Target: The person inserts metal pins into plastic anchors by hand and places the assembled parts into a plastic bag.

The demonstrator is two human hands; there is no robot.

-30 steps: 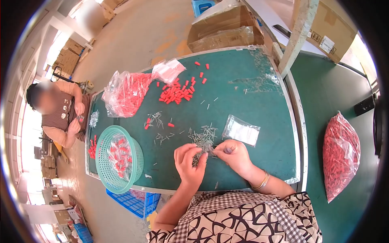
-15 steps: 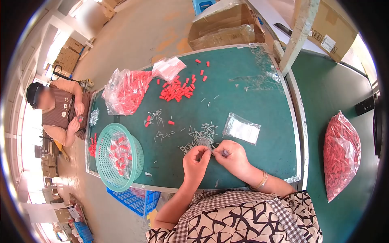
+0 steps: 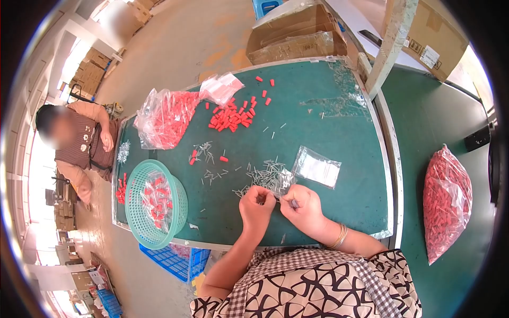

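On my feed, left hand and right hand are nearly meeting, fingertips pinched on a small clear bag. It lies between them and just ahead; its long axis I can't tell. Just beyond, on the table, the metal pins sit nearer the left.

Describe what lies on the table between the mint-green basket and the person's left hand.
In the head view, mostly bare green tabletop separates basket and left hand, with one loose metal pin and a pale scrap.
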